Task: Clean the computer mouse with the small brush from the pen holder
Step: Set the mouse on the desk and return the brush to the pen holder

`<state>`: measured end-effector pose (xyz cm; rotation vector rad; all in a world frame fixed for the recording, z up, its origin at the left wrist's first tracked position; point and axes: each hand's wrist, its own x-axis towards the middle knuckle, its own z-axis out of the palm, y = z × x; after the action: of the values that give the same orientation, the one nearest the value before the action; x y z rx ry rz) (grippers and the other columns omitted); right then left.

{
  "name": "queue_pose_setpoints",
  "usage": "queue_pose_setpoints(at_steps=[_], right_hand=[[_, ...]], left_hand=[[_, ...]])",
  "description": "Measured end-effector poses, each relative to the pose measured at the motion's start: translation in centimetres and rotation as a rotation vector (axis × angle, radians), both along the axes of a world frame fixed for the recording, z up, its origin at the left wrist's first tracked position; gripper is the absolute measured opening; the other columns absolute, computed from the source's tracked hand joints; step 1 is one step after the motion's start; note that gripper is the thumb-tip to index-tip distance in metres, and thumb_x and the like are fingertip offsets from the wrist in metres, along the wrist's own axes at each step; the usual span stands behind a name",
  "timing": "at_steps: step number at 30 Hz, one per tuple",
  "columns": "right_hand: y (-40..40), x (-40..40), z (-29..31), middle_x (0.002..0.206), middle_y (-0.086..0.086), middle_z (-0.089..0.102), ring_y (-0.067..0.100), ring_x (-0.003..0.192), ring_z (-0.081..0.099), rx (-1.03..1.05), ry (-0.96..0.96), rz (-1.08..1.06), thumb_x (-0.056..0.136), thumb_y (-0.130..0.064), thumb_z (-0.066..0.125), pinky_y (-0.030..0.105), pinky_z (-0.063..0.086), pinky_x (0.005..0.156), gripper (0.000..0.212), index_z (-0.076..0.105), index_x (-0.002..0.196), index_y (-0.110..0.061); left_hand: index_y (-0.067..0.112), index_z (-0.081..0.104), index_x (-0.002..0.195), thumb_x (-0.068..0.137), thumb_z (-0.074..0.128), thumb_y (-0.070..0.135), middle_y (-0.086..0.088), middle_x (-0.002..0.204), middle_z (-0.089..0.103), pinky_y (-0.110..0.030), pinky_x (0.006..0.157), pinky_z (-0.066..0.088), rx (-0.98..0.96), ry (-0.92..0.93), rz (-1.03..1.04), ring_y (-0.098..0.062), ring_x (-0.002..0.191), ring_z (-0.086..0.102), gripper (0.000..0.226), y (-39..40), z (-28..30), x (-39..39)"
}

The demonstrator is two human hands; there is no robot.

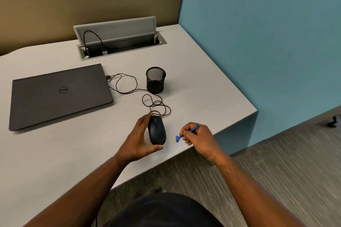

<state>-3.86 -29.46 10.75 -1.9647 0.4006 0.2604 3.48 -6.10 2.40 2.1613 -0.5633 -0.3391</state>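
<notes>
Both hands grip: left hand clasps the mouse lengthwise, cord-end away; right hand pinches the brush, bristles seemingly leftward.

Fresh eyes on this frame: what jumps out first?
The two hands near the desk's front edge: the left hand grips the black mouse, while the right hand pinches a small blue brush just to the mouse's right, not touching it. Behind them stands a black mesh pen holder, with a closed laptop to the left.
</notes>
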Motion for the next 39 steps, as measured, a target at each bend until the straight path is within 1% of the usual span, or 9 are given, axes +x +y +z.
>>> queue_pose_setpoints(at_steps=[4,10,16,18,21,27,32,36,39], right_hand=[[0.5,0.2,-0.4,0.084,0.002,0.073,0.011,0.073,0.064,0.028,0.007,0.007,0.097,-0.007,0.057,0.022,0.055,0.07,0.02,0.073,0.088,-0.016],[1.0,0.3,-0.7,0.081,0.001,0.073,0.011,0.072,0.063,0.041,0.009,0.016,0.096,-0.005,0.057,0.022,0.056,0.068,0.02,0.074,0.089,-0.013],[1.4,0.5,-0.9,0.079,-0.001,0.072,0.012,0.073,0.064,0.064,0.001,0.021,0.097,-0.005,0.057,0.025,0.057,0.071,0.019,0.074,0.091,-0.011],[1.5,0.7,-1.1,0.079,0.0,0.073,0.013,0.074,0.065,0.073,-0.008,0.016,0.097,-0.005,0.057,0.026,0.058,0.072,0.019,0.074,0.091,-0.012],[1.7,0.8,-1.2,0.081,0.002,0.073,0.014,0.075,0.066,0.097,-0.025,0.008,0.098,-0.006,0.057,0.028,0.059,0.073,0.019,0.074,0.092,-0.011],[2.4,1.0,-1.3,0.089,0.003,0.074,0.012,0.079,0.068,0.153,-0.054,-0.009,0.099,-0.009,0.06,0.023,0.057,0.072,0.014,0.074,0.102,-0.01],[2.6,1.2,-1.7,0.098,0.005,0.076,0.014,0.085,0.07,0.185,-0.069,-0.018,0.1,-0.012,0.06,0.024,0.058,0.073,0.017,0.073,0.11,-0.011],[2.9,1.5,-2.2,0.102,0.006,0.075,0.014,0.084,0.068,0.185,-0.074,-0.037,0.101,-0.012,0.057,0.025,0.058,0.072,0.019,0.074,0.111,-0.012],[3.0,1.8,-2.8,0.105,0.004,0.074,0.015,0.082,0.067,0.177,-0.086,-0.067,0.101,-0.013,0.057,0.027,0.059,0.072,0.019,0.073,0.11,-0.012]], left_hand=[[0.03,0.009,0.16,0.069,0.085,0.059,0.008,0.164,0.016,-0.016,0.107,0.028,0.019,-0.004,0.044,0.0,0.137,0.02,0.122,1.6,-1.0,-0.2],[0.027,0.013,0.16,0.068,0.083,0.062,0.007,0.162,0.019,-0.022,0.109,0.034,0.012,-0.003,0.083,-0.005,0.139,0.026,0.121,3.6,-2.3,-0.4],[0.024,0.016,0.16,0.067,0.081,0.066,0.002,0.161,0.022,-0.026,0.114,0.03,0.047,-0.038,0.099,-0.009,0.143,0.025,0.121,4.8,-3.0,-0.5],[0.023,0.017,0.16,0.067,0.078,0.069,0.001,0.161,0.023,-0.031,0.117,0.029,0.069,-0.052,0.099,-0.015,0.145,0.026,0.121,5.1,-3.2,-0.5],[0.022,0.014,0.161,0.069,0.073,0.074,0.0,0.164,0.022,-0.044,0.124,0.018,0.113,-0.078,0.094,-0.021,0.15,0.023,0.121,5.4,-3.6,-0.6],[0.021,0.013,0.161,0.07,0.071,0.076,-0.002,0.164,0.021,-0.05,0.125,0.018,0.157,-0.086,0.09,-0.022,0.15,0.02,0.122,6.0,-3.8,-0.7],[0.02,0.011,0.161,0.068,0.064,0.083,-0.004,0.165,0.019,-0.048,0.125,0.017,0.187,-0.059,0.095,-0.025,0.151,0.019,0.124,6.0,-3.8,-0.8],[0.019,0.009,0.161,0.067,0.062,0.084,-0.004,0.166,0.017,-0.041,0.124,0.013,0.196,-0.039,0.095,-0.025,0.151,0.018,0.126,5.9,-3.6,-0.8],[0.019,0.008,0.161,0.068,0.065,0.082,-0.003,0.166,0.016,-0.043,0.125,0.016,0.198,-0.026,0.096,-0.025,0.151,0.018,0.125,6.0,-3.4,-0.9]])
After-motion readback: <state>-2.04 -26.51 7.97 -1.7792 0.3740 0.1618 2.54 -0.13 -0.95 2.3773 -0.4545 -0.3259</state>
